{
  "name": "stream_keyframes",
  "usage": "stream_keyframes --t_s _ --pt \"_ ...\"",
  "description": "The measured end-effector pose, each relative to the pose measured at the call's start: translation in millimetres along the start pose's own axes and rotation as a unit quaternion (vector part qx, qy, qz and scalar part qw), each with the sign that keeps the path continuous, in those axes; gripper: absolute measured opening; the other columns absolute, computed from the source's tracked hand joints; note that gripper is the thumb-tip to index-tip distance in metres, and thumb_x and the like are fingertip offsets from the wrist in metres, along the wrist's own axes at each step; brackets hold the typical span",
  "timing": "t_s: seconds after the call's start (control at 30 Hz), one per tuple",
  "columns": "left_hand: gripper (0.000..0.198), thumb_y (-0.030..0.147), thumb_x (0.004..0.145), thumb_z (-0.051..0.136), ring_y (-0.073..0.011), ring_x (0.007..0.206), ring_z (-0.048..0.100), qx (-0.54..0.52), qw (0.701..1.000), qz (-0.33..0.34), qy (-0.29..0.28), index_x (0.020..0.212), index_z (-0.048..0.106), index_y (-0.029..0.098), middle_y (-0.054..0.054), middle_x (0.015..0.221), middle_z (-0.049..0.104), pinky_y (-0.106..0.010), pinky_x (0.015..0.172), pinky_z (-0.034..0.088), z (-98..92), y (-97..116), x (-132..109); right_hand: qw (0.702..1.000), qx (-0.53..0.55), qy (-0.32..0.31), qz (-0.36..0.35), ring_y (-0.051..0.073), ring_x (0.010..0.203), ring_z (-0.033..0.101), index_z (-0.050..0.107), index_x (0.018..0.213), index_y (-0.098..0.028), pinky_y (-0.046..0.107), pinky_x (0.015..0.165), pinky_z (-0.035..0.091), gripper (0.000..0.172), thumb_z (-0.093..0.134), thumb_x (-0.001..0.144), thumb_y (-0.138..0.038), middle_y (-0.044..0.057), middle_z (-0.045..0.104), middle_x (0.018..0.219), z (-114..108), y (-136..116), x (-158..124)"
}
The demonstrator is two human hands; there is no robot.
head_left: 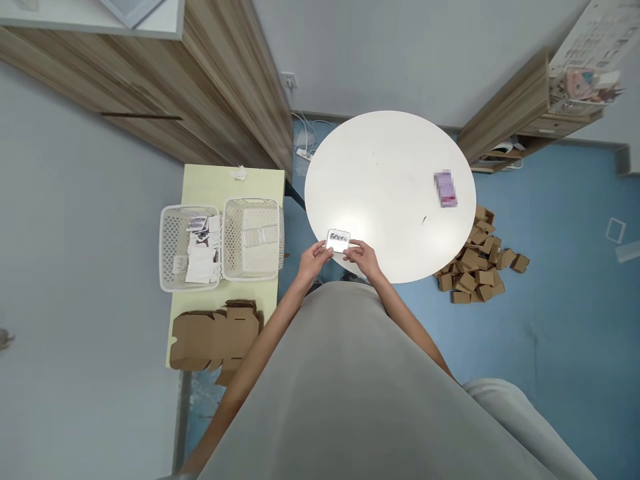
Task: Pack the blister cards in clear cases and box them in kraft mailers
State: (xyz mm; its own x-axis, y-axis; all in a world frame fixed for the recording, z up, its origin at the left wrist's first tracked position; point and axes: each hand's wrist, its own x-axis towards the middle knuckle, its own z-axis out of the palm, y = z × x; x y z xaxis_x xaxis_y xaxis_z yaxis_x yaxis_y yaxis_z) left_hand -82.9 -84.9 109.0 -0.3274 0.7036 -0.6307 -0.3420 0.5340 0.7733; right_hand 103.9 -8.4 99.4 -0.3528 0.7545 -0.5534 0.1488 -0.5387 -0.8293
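Note:
A small clear plastic case [339, 240] with a dark printed insert rests at the near edge of the round white table [390, 173]. My left hand [315, 259] pinches its left side and my right hand [363, 258] pinches its right side, fingers closed on it. A blurred pink and purple object [445, 189] lies on the table's right side, away from both hands.
To my left a pale yellow side table [200, 183] carries two white mesh baskets, one with printed cards [189, 247], one with clear cases [251, 238], and a stack of flat cardboard blanks [215, 337]. Several small folded cardboard boxes [477, 263] lie on the blue floor at right. Wooden cabinets stand behind.

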Motion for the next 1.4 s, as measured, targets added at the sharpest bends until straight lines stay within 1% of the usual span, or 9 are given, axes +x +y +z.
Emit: stream_keyframes --t_s 0.1,0.17,0.37,0.63,0.83,1.0,1.17,1.27,1.4 --pt "0.067 0.041 0.091 0.087 -0.0325 0.132 0.073 0.003 0.999 -0.007 0.034 0.149 0.064 0.016 -0.022 0.156 0.066 -0.045 0.108 0.062 -2.2 -1 -3 1.0 -0.008 0.02 0.003 0.024 0.083 0.082 0.069 0.12 -0.022 0.036 0.082 0.059 0.061 0.092 0.075 -0.056 0.005 0.084 0.095 -1 1 10" --pt "0.063 0.041 0.094 0.083 -0.0327 0.133 0.072 0.007 0.998 -0.016 0.058 0.149 0.065 0.016 -0.023 0.16 0.063 -0.045 0.108 0.062 -6.5 -3 -6 1.0 -0.013 0.024 0.008 0.023 0.083 0.081 0.068 0.12 -0.022 0.035 0.082 0.059 0.061 0.091 0.074 -0.056 0.005 0.083 0.096 -2 0 18" --pt "0.053 0.046 0.091 0.083 -0.0311 0.132 0.072 -0.016 0.99 -0.031 0.138 0.135 0.072 0.018 -0.021 0.155 0.067 -0.042 0.104 0.063 -21.5 -22 -26 0.999 -0.046 0.009 0.02 0.022 0.085 0.081 0.067 0.119 -0.021 0.034 0.08 0.059 0.061 0.09 0.077 -0.059 0.006 0.083 0.099 -3 0 57" --pt "0.057 0.057 0.079 0.088 -0.0312 0.12 0.077 -0.076 0.963 -0.089 0.241 0.121 0.076 0.02 -0.018 0.136 0.077 -0.047 0.102 0.064 -23.7 -76 -88 0.991 -0.119 0.023 0.057 0.017 0.078 0.079 0.065 0.117 -0.019 0.028 0.075 0.06 0.049 0.086 0.084 -0.049 0.005 0.081 0.1 10 29 131" --pt "0.071 0.067 0.071 0.092 -0.0323 0.118 0.076 -0.105 0.956 -0.106 0.252 0.121 0.075 0.019 -0.019 0.135 0.077 -0.048 0.103 0.062 -30.0 -98 -123 0.988 -0.121 0.045 0.081 0.015 0.08 0.081 0.067 0.123 -0.013 0.023 0.072 0.061 0.036 0.078 0.094 -0.032 0.009 0.083 0.104 15 39 152" --pt "0.066 0.067 0.075 0.089 -0.031 0.117 0.075 -0.102 0.966 -0.081 0.225 0.121 0.074 0.021 -0.018 0.135 0.077 -0.047 0.102 0.061 -40.0 -109 -131 0.991 -0.111 0.054 0.053 0.018 0.087 0.085 0.071 0.125 -0.011 0.025 0.076 0.065 0.033 0.072 0.097 -0.027 0.013 0.083 0.112 4 30 120" --pt "0.058 0.059 0.08 0.087 -0.0318 0.118 0.076 -0.132 0.978 -0.053 0.151 0.122 0.075 0.021 -0.018 0.134 0.078 -0.046 0.102 0.061 -53.1 -138 -150 0.987 -0.158 0.005 0.015 0.024 0.093 0.085 0.075 0.115 -0.016 0.031 0.079 0.066 0.03 0.078 0.092 -0.036 0.014 0.084 0.115 9 28 46" --pt "0.051 0.053 0.082 0.088 -0.0316 0.119 0.076 -0.165 0.979 -0.028 0.121 0.121 0.077 0.021 -0.016 0.133 0.079 -0.046 0.104 0.061 -72.2 -164 -180 0.98 -0.19 -0.051 -0.013 0.024 0.095 0.084 0.076 0.114 -0.017 0.035 0.084 0.065 0.038 0.081 0.091 -0.047 0.016 0.084 0.118 35 42 -9" --pt "0.043 0.046 0.086 0.088 -0.0308 0.119 0.076 -0.206 0.971 0.022 0.117 0.12 0.079 0.022 -0.014 0.128 0.081 -0.046 0.109 0.059 -115.2 -203 -238 0.963 -0.236 -0.113 -0.06 0.026 0.097 0.082 0.075 0.115 -0.018 0.039 0.088 0.064 0.049 0.081 0.089 -0.06 0.016 0.084 0.118 99 78 -90"
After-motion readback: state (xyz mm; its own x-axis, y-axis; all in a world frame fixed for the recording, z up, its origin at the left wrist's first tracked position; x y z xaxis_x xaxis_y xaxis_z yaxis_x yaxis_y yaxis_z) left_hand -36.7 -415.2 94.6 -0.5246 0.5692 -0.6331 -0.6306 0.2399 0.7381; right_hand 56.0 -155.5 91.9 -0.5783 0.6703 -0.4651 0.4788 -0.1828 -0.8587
